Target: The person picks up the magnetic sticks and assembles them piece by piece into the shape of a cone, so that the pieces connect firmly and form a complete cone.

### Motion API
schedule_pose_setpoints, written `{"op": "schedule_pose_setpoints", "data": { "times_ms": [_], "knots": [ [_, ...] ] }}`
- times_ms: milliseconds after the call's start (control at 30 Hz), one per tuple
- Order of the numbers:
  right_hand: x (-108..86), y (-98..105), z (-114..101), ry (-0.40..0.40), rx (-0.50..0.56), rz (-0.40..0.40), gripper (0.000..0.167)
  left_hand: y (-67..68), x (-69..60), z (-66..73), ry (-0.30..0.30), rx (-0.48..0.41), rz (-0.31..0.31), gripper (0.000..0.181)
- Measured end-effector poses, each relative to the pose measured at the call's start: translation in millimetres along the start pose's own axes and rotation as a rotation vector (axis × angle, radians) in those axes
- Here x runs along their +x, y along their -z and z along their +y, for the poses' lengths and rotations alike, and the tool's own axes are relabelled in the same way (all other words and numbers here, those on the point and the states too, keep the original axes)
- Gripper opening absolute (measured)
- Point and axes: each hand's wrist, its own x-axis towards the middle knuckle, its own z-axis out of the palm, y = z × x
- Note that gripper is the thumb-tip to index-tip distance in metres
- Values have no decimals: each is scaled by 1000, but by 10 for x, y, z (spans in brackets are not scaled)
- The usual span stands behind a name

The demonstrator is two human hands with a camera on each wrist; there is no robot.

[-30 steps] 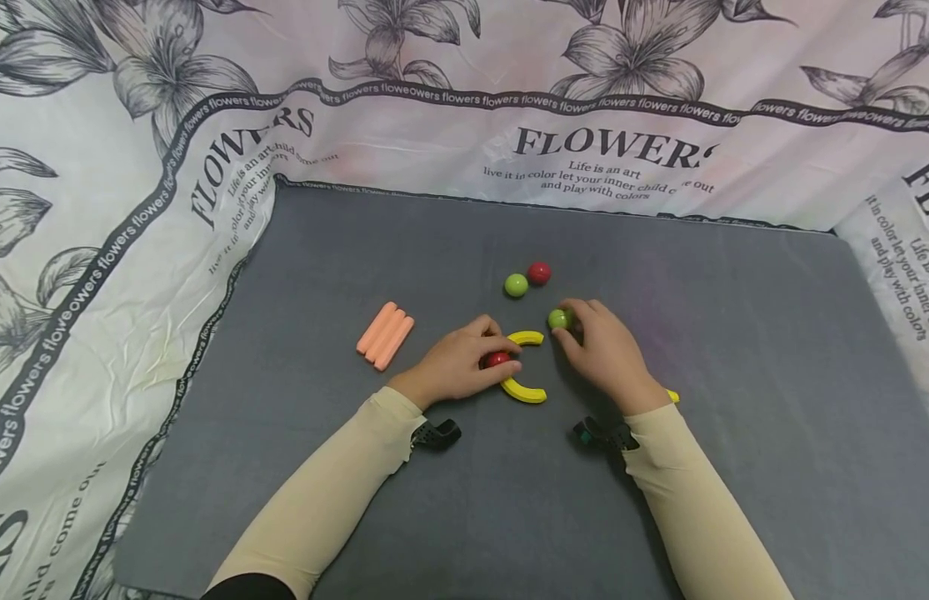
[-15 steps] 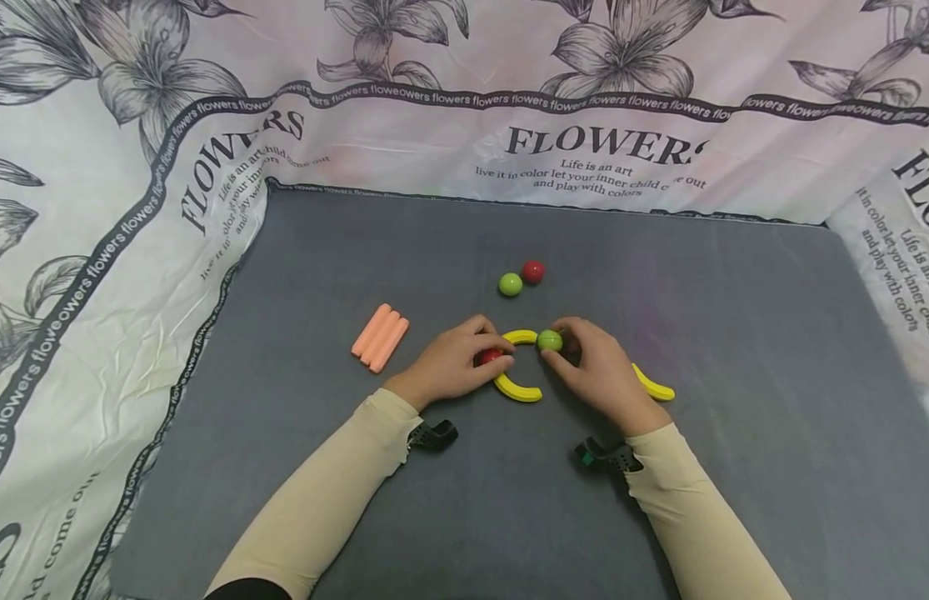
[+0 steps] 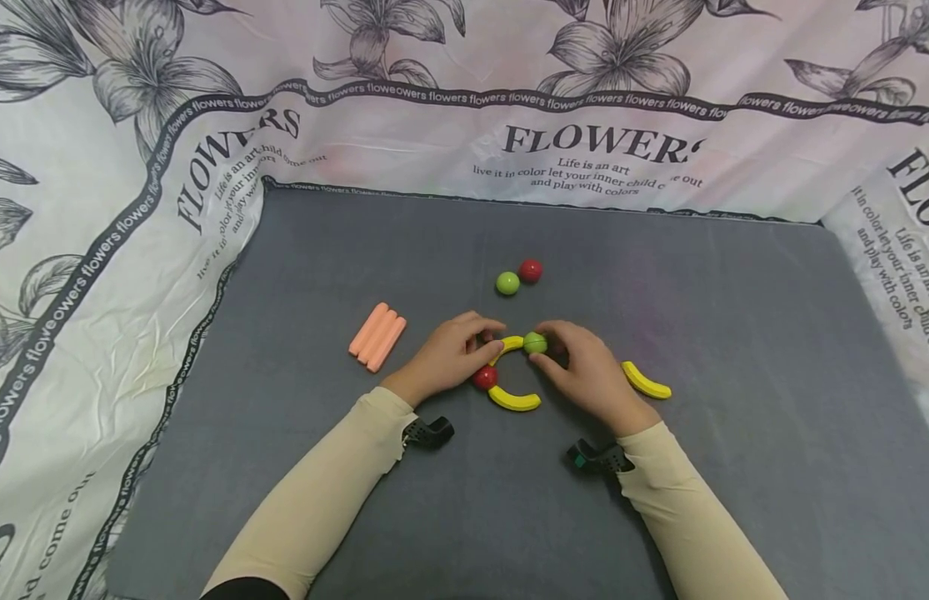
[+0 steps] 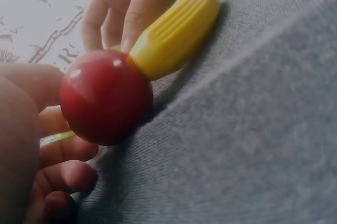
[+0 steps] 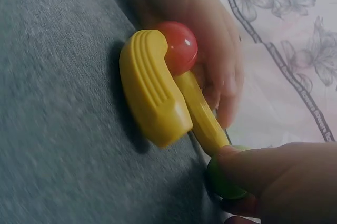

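My left hand point(image 3: 451, 357) has its fingers spread above the left end of the upper yellow banana point(image 3: 513, 342), the thumb touching that end. Just below the thumb lies a red ball point(image 3: 485, 377), against the lower banana point(image 3: 515, 401); the left wrist view shows the red ball point(image 4: 107, 97) close beside the left fingers, not gripped. My right hand point(image 3: 595, 375) pinches a green ball point(image 3: 535, 343) against the upper banana's right end. In the right wrist view, the thumb covers part of the green ball point(image 5: 225, 177). Together, bananas and balls form a curve bulging left.
Behind the hands, another green ball point(image 3: 507, 283) and another red ball point(image 3: 531, 271) sit side by side. Several pink sausage-like sticks point(image 3: 377, 337) lie to the left. A third banana point(image 3: 646, 381) lies right of my right hand. Flower-printed cloth point(image 3: 404, 150) borders the grey surface.
The right hand has brought the green ball left and nearer, against the upper banana. The left hand has let go of the red ball, its fingers moving up beside the banana.
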Motion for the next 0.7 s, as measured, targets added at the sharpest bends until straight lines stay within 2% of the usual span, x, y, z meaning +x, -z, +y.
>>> {"op": "schedule_pose_setpoints", "data": {
  "times_ms": [133,233,333,500,633,700],
  "knots": [
    [5,7,-35,5,-8,-38,42,10,14,32,17,10,-17,26],
    [-8,73,-55,-15,-15,-58,50,11,16,43,25,8,-24,24],
    [-48,161,-61,-45,-46,-63,57,17,3,45,63,7,-15,23],
    [-257,332,4,-84,-145,-4,46,32,5,80,132,20,-19,28],
    [-511,497,96,-107,-181,84,42,5,51,97,119,46,-15,25],
    [-625,571,133,-123,-189,103,42,-14,62,90,110,53,-4,21]
  ]
}}
